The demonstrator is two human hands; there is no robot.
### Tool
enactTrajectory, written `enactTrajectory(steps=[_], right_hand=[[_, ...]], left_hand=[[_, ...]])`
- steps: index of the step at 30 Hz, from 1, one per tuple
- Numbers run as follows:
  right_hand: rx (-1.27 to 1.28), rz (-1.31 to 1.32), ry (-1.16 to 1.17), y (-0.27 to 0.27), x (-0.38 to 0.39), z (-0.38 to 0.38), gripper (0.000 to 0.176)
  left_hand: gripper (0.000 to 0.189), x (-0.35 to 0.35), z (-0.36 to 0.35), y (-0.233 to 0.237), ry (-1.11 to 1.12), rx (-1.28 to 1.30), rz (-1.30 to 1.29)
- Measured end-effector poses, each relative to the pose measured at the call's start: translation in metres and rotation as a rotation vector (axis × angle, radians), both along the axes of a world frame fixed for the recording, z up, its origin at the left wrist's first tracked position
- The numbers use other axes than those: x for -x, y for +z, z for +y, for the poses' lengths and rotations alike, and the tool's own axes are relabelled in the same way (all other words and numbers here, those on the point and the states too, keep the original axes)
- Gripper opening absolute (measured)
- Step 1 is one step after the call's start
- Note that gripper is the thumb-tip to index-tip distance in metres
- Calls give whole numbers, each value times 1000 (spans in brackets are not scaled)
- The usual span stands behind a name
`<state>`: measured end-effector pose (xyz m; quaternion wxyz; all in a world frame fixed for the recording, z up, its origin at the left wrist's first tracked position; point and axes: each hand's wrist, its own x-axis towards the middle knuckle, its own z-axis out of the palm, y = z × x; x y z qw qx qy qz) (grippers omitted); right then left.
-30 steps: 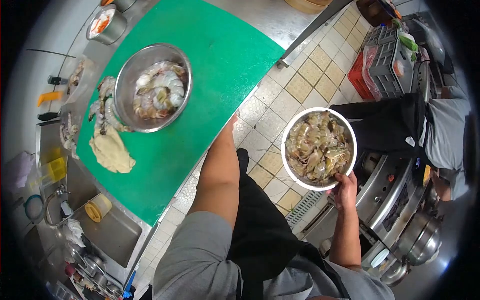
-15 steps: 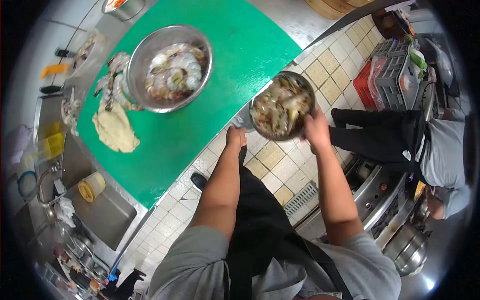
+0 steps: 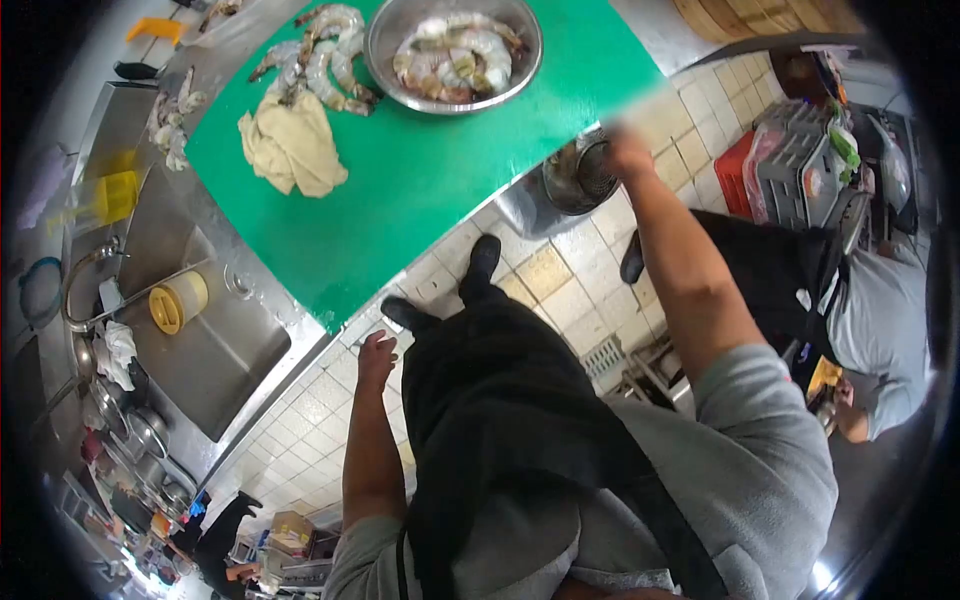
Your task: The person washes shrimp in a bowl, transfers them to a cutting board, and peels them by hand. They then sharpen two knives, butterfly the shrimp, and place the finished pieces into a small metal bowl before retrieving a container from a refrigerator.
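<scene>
My left hand point(image 3: 378, 358) hangs beside the counter with its fingers apart, holding nothing. My right hand point(image 3: 630, 158) is smeared by motion past the counter's edge, close to a dark round metal vessel point(image 3: 577, 180); its grip cannot be made out. That vessel sits at a steel surface below the green board point(image 3: 400, 200). On the board rest a steel bowl point(image 3: 382, 60) with peeled shrimp inside, several shrimp point(image 3: 340, 60) outside it, and a crumpled cream cloth point(image 3: 292, 145).
At left is a steel sink point(image 3: 205, 340) with a yellow-lidded container point(image 3: 178, 302). Another person point(image 3: 875, 310) stands at right, near grey crates point(image 3: 790, 165). One more person point(image 3: 225, 545) shows at lower left. A wooden steamer point(image 3: 765, 15) is at the top.
My left hand has moved down and away from the counter's edge. The bowl of shrimp pieces by my right hand no longer shows clearly. The board and its items appear higher in view.
</scene>
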<state>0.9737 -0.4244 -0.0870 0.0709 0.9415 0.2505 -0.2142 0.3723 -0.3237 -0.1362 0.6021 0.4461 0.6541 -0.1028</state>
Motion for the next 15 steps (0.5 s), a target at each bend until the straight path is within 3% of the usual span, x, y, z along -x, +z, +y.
enactTrajectory(steps=[4, 7, 9, 12, 15], right_hand=[[25, 1, 58, 18, 1, 1, 26], [-65, -116, -21, 37, 7, 2, 23], [115, -50, -50, 53, 5, 0, 30], [56, 23, -197, 78, 8, -12, 28], [-19, -219, 62, 68, 7, -47, 20]], left_hand=[[46, 58, -14, 33, 60, 105, 132], [43, 79, -11, 51, 97, 130, 128], [43, 113, -8, 52, 68, 152, 138], [45, 137, 10, 83, 25, 102, 106], [49, 141, 34, 132, 18, 32, 131]])
